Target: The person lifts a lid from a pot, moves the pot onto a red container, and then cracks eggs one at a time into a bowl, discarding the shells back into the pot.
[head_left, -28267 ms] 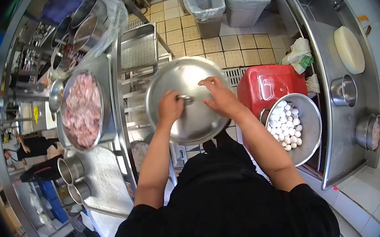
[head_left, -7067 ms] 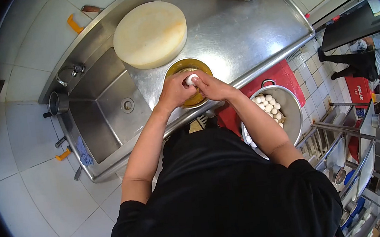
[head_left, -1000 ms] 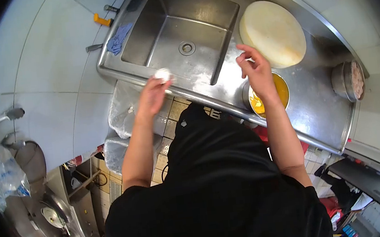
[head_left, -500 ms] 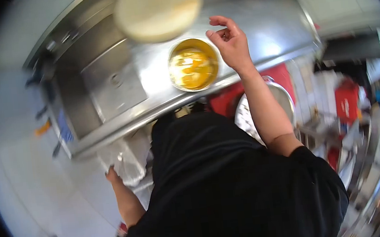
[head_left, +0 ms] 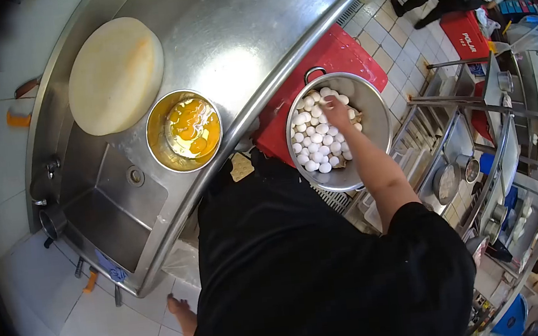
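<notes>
In the head view, our right hand (head_left: 337, 111) reaches among white-shelled eggs (head_left: 325, 139) in the big silver metal pot (head_left: 377, 107); its fingers look partly curled, their grip unclear. Pressing down hard could crack shells. Our left hand (head_left: 178, 303) hangs well apart, finger opening unclear.

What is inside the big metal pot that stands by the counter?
White eggs and brownish bits lie in the pot. The right hand covers some of them, and whatever is beneath the top eggs cannot be seen.
</notes>
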A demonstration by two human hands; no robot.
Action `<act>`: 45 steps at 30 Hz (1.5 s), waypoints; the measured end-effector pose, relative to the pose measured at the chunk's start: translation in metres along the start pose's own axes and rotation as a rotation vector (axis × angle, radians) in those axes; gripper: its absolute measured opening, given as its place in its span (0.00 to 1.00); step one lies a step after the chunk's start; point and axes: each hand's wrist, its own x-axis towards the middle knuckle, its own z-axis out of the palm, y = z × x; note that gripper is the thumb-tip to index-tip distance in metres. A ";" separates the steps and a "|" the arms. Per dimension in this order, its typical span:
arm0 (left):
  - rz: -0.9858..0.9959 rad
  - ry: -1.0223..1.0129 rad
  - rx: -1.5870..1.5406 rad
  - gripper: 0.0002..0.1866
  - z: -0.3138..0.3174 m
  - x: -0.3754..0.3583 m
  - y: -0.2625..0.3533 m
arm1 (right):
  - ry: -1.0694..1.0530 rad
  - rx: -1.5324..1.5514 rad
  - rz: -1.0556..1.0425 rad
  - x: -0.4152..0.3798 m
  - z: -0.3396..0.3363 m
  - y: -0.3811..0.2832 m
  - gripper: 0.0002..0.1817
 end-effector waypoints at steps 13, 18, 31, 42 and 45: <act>1.196 -0.002 0.316 0.40 0.053 -0.178 0.243 | -0.084 -0.335 -0.018 0.003 0.060 -0.017 0.33; 1.080 -0.263 0.080 0.40 0.080 -0.217 0.256 | -0.143 0.369 0.120 0.000 0.052 -0.004 0.29; 1.161 -0.705 -0.255 0.30 0.203 -0.329 0.293 | -0.628 1.209 -0.021 -0.062 -0.058 -0.188 0.20; 1.624 -1.009 0.078 0.25 0.303 -0.494 0.258 | -0.261 -0.221 -0.641 -0.072 -0.008 -0.260 0.22; 1.568 -1.089 0.202 0.25 0.306 -0.493 0.247 | -0.091 -0.071 -0.703 -0.070 -0.006 -0.261 0.23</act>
